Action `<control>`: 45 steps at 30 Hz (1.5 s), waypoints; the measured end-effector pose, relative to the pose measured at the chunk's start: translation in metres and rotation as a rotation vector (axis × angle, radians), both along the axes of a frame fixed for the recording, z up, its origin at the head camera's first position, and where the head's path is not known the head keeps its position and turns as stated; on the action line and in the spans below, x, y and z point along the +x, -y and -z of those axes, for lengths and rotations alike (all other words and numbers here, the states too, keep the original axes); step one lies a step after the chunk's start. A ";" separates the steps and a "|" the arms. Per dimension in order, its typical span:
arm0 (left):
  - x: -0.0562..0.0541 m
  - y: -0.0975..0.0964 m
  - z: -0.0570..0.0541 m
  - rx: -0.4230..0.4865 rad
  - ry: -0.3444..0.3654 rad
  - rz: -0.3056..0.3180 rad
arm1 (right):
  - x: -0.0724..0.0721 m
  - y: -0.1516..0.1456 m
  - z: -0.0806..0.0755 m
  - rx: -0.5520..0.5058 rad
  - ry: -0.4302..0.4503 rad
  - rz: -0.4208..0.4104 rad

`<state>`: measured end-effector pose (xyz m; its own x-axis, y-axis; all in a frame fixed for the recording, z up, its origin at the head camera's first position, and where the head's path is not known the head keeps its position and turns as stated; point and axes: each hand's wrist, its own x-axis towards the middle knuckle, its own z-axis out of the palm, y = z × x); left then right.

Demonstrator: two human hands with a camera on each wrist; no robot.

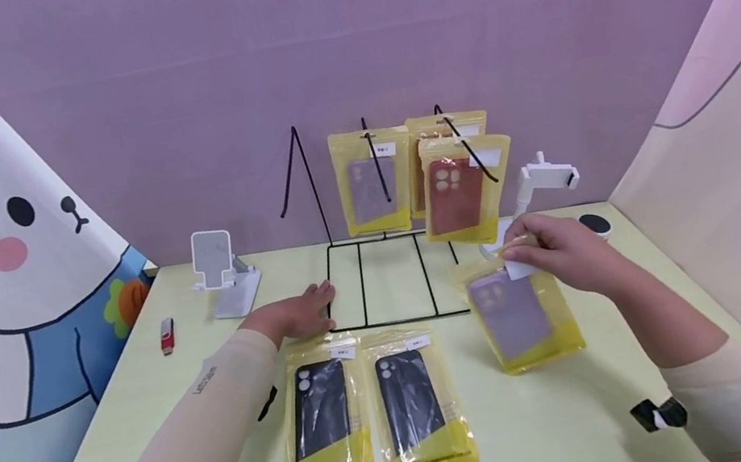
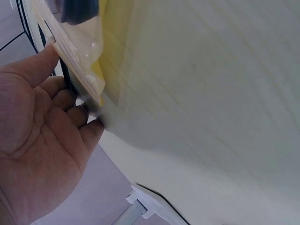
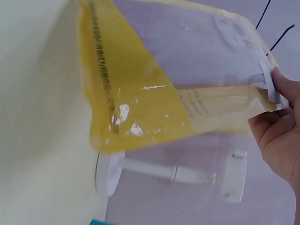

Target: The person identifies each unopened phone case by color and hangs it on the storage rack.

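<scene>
My right hand [image 1: 557, 249] pinches the top of a yellow-edged clear pouch [image 1: 513, 317] with a light purple phone case inside. It hangs tilted above the table, right of a black wire display rack [image 1: 400, 321]. My left hand [image 1: 298, 314] holds the rack's left front corner, its fingers bent at the wire in the left wrist view. Hanging from the rack's hooks are a purple phone case pouch [image 1: 374, 189] in the middle and two pouches with reddish cases on the right, the front one [image 1: 456, 196] partly covering the other [image 1: 472, 120].
Two pouches with black phone cases, a left one [image 1: 321, 407] and a right one [image 1: 410, 404], lie before the rack. A white phone stand [image 1: 237, 294] and red USB stick [image 1: 167, 336] are at left. Another white stand [image 1: 545, 175] and a round black-topped object [image 1: 595, 224] stand right.
</scene>
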<state>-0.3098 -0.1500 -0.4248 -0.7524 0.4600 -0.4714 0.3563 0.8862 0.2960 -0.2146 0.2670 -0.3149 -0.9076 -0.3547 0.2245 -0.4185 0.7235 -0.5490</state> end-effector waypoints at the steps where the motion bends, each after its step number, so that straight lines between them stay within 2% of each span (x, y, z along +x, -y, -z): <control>1: 0.000 0.000 0.000 -0.002 0.001 -0.005 | 0.001 0.004 -0.001 -0.022 -0.022 -0.003; 8: 0.002 0.001 -0.002 -0.004 -0.003 0.001 | 0.003 0.037 -0.005 -0.171 -0.136 0.015; 14: 0.003 0.001 -0.002 0.009 -0.006 0.009 | 0.002 0.064 -0.008 -0.328 -0.142 0.012; 22: 0.003 0.002 -0.002 0.016 -0.005 -0.007 | -0.003 0.094 -0.017 -0.425 -0.190 -0.006; 31: 0.000 0.002 0.001 0.025 -0.022 0.028 | -0.021 0.117 -0.028 -0.459 -0.218 -0.006; 38: -0.001 0.001 0.000 0.011 -0.010 0.013 | -0.039 0.124 -0.030 -0.475 -0.217 -0.044; 45: 0.000 0.001 -0.001 0.026 -0.003 0.019 | -0.051 0.126 -0.029 -0.410 -0.167 0.046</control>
<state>-0.3095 -0.1507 -0.4238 -0.7449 0.4859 -0.4572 0.3734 0.8715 0.3178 -0.2659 0.1413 -0.2854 -0.8600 -0.1655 0.4827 -0.4978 0.4801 -0.7223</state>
